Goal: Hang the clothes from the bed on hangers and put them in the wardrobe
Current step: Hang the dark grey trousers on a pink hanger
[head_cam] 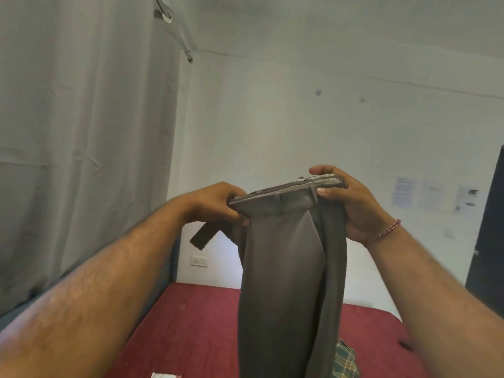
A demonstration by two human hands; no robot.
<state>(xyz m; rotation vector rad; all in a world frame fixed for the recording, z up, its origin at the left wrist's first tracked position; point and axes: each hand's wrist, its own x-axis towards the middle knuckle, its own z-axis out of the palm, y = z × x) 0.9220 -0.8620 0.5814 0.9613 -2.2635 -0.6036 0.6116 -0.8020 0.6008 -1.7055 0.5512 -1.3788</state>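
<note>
I hold a pair of grey-brown trousers (286, 268) up in the air by the folded waistband, legs hanging straight down over the bed (191, 323). My left hand (218, 200) pinches the left end of the waistband. My right hand (349, 197) grips the right end, thumb in front, a red thread band on the wrist. A waistband tab (203, 237) sticks out to the lower left. A green checked garment (346, 361) lies on the red bed cover behind the trousers. No hanger or wardrobe is in view.
A grey curtain (81, 132) hangs along the left. A white wall (300, 118) faces me, with a socket (199, 261) and papers (403, 192) stuck on it. A dark door (488, 241) stands at the right edge. Something white (165, 375) lies on the bed's near edge.
</note>
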